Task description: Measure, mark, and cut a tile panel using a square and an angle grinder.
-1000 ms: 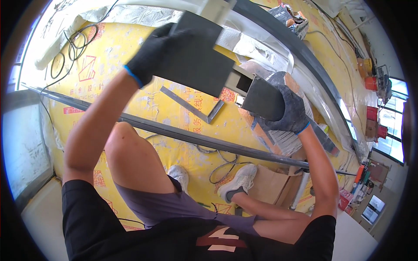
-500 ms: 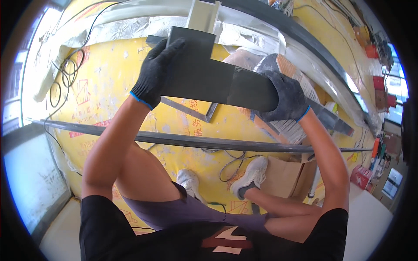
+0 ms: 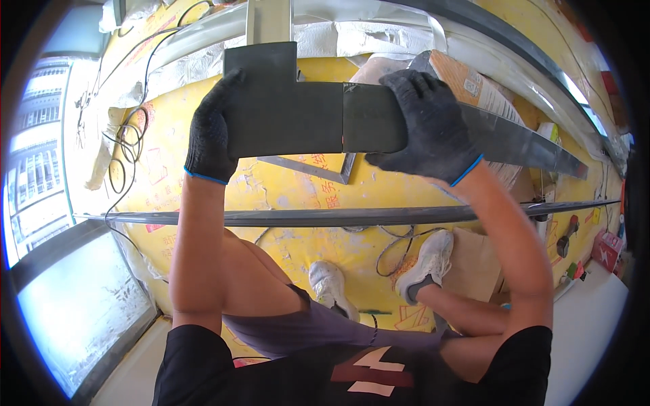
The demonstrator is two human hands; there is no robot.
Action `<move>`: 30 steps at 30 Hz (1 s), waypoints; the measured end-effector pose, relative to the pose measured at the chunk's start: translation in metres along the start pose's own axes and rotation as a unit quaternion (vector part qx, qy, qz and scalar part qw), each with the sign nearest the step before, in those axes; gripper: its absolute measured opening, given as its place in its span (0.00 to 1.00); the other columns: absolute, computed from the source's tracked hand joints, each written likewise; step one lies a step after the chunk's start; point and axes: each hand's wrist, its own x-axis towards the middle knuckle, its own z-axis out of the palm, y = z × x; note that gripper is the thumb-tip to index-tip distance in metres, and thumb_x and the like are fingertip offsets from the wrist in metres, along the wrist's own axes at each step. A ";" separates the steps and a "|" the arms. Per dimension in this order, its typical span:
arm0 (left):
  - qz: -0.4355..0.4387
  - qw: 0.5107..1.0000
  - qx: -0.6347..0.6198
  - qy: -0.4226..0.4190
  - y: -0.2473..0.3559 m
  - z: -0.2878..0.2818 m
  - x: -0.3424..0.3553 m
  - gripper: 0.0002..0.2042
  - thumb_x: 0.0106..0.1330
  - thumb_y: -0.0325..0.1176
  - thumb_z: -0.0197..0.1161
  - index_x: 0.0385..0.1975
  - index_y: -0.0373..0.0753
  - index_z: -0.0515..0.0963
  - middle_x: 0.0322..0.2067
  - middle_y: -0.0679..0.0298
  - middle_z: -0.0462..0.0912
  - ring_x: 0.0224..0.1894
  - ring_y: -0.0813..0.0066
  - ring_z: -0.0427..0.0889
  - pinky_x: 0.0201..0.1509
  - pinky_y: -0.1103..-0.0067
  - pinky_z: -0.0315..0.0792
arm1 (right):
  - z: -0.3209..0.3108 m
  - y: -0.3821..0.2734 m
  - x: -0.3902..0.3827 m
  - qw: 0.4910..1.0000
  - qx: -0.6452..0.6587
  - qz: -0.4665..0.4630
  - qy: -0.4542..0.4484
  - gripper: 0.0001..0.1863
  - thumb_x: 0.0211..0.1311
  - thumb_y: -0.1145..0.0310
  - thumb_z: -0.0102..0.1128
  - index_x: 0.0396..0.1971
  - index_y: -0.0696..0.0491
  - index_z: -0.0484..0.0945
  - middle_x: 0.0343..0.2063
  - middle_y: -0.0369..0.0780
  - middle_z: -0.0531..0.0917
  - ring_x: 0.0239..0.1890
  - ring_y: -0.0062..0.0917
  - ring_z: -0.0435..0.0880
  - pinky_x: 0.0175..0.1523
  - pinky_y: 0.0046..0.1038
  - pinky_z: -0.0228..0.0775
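A dark grey L-shaped piece (image 3: 284, 111) is held up flat between my two gloved hands. My left hand (image 3: 211, 135) grips its left edge, thumb lying on the upper face. Around its right end curls my right hand (image 3: 433, 128), fingers over the top corner and thumb along the lower edge. A thin seam sets off that short end section (image 3: 374, 118) from the rest. From the far side of the piece a pale channel-shaped bar (image 3: 269, 24) stretches away. Fingers beneath the piece are hidden on both sides.
A long dark bar (image 3: 325, 216) crosses in front of my legs, above a yellow printed floor covering (image 3: 291, 193). Behind the piece lie a grey angled frame (image 3: 315, 170), a brown-and-white package (image 3: 474, 81) and wrapped lengths (image 3: 379, 39). Loose black cable (image 3: 128, 139) coils at left.
The grey piece now lies straighter across, swung level from a slant, and sits further left in view. My right hand has shifted its fingers up over the end. The view has turned slightly.
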 end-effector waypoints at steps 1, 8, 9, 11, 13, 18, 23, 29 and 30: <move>-0.001 1.000 0.012 0.011 0.003 0.003 -0.003 0.18 0.73 0.36 0.62 0.57 0.31 0.80 0.51 0.57 0.86 0.52 0.67 0.85 0.60 0.74 0.77 | 0.003 -0.009 0.002 1.000 -0.003 0.005 0.027 0.49 0.33 0.43 0.81 0.56 0.54 0.73 0.48 0.47 0.79 0.51 0.45 0.80 0.59 0.45 0.70; 0.017 0.998 0.058 0.013 0.005 0.016 -0.010 0.15 0.70 0.34 0.66 0.51 0.32 0.83 0.43 0.58 0.88 0.43 0.69 0.88 0.51 0.77 0.80 | 0.023 -0.041 0.013 0.995 -0.018 0.046 0.089 0.52 0.36 0.34 0.78 0.55 0.56 0.71 0.45 0.45 0.75 0.47 0.41 0.75 0.56 0.47 0.65; 0.007 0.998 0.051 0.018 0.005 0.015 -0.010 0.14 0.70 0.33 0.66 0.50 0.32 0.83 0.43 0.58 0.88 0.43 0.69 0.88 0.51 0.77 0.80 | 0.024 -0.042 0.013 0.995 -0.023 0.048 0.090 0.51 0.36 0.35 0.78 0.55 0.56 0.71 0.45 0.46 0.76 0.47 0.42 0.75 0.56 0.47 0.65; 0.009 0.999 0.049 0.016 0.003 0.014 -0.010 0.14 0.70 0.33 0.66 0.50 0.32 0.83 0.42 0.58 0.88 0.43 0.69 0.88 0.51 0.77 0.80 | 0.024 -0.041 0.013 0.994 -0.029 0.051 0.089 0.50 0.37 0.35 0.78 0.55 0.56 0.71 0.44 0.46 0.76 0.47 0.42 0.76 0.56 0.47 0.65; 0.016 0.999 0.042 0.022 0.003 0.014 -0.009 0.14 0.70 0.33 0.66 0.50 0.32 0.83 0.42 0.58 0.88 0.43 0.69 0.88 0.51 0.78 0.80 | 0.023 -0.041 0.014 0.994 -0.033 0.052 0.089 0.50 0.37 0.36 0.78 0.55 0.56 0.71 0.44 0.46 0.76 0.47 0.42 0.76 0.55 0.47 0.66; 0.017 0.999 0.043 0.004 0.006 0.018 -0.012 0.13 0.70 0.33 0.66 0.49 0.32 0.83 0.42 0.59 0.88 0.42 0.69 0.88 0.50 0.77 0.81 | 0.018 -0.044 0.014 0.995 -0.007 0.064 0.071 0.46 0.40 0.38 0.76 0.55 0.54 0.73 0.47 0.46 0.78 0.50 0.45 0.77 0.58 0.48 0.66; 0.014 0.999 0.043 0.017 0.004 0.013 -0.009 0.13 0.71 0.33 0.65 0.48 0.32 0.83 0.42 0.59 0.88 0.43 0.69 0.88 0.52 0.78 0.80 | 0.010 -0.033 0.017 0.995 0.021 0.018 0.093 0.51 0.35 0.41 0.80 0.58 0.54 0.71 0.45 0.45 0.77 0.49 0.41 0.77 0.57 0.46 0.67; 0.013 0.999 -0.036 0.008 -0.003 -0.004 -0.001 0.15 0.74 0.33 0.62 0.55 0.32 0.81 0.50 0.59 0.87 0.51 0.70 0.85 0.59 0.76 0.77 | -0.013 0.002 -0.003 0.999 0.003 0.048 -0.017 0.50 0.32 0.42 0.82 0.57 0.53 0.74 0.49 0.44 0.80 0.53 0.42 0.79 0.62 0.44 0.69; 0.028 0.999 -0.031 0.012 -0.005 -0.007 -0.001 0.16 0.74 0.32 0.61 0.57 0.32 0.80 0.51 0.58 0.86 0.52 0.69 0.84 0.61 0.76 0.77 | -0.012 0.004 -0.005 0.999 0.020 0.035 -0.001 0.50 0.32 0.42 0.82 0.57 0.53 0.74 0.49 0.44 0.80 0.53 0.42 0.79 0.62 0.44 0.69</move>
